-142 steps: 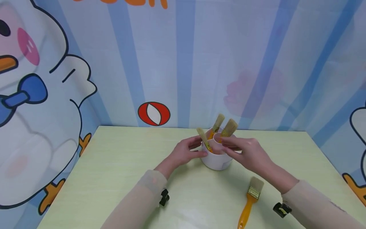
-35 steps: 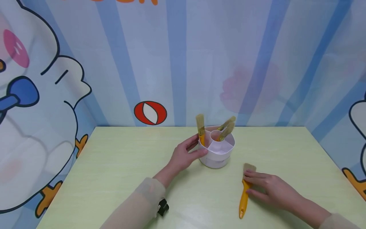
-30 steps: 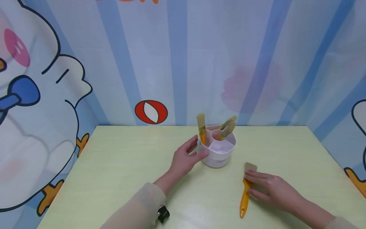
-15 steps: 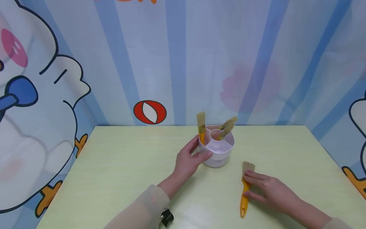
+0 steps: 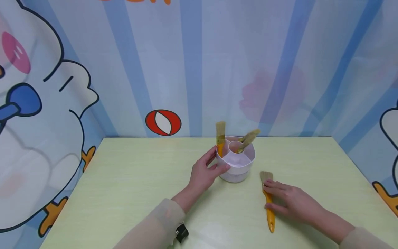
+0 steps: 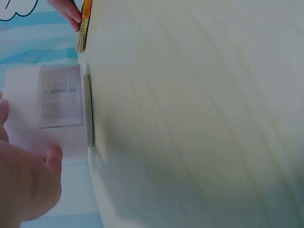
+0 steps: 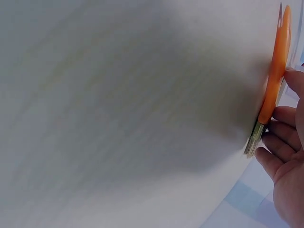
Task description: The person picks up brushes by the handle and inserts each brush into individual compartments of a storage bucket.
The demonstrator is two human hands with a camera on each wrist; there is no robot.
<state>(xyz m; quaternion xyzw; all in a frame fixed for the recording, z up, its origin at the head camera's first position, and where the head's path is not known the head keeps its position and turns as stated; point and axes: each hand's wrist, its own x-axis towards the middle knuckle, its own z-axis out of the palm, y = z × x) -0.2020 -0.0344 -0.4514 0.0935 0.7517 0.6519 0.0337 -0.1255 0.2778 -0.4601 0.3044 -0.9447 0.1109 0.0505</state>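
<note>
On the table a white divided brush holder (image 5: 237,162) stands upright with several paintbrushes in it, bristles up. One paintbrush (image 5: 220,135) stands in its left compartment; others (image 5: 248,140) lean to the right. My left hand (image 5: 203,173) holds the holder's left side, thumb at the front, fingers around the far side. The left wrist view shows a clear window (image 6: 61,97) in its wall. To the right, a loose flat paintbrush (image 5: 269,211) with an orange handle lies on the table. My right hand (image 5: 296,202) rests on it, fingertips at the ferrule, thumb at the handle.
The pale table (image 5: 140,180) ends at the back against a blue striped backdrop (image 5: 214,69) printed with cartoon figures. A black wrist device (image 5: 181,232) sits under my left sleeve.
My right hand has left the holder and touches the loose paintbrush, which has just turned slightly, handle end swinging right. Brushes in the holder stand differently than before. My left hand stays at the holder.
</note>
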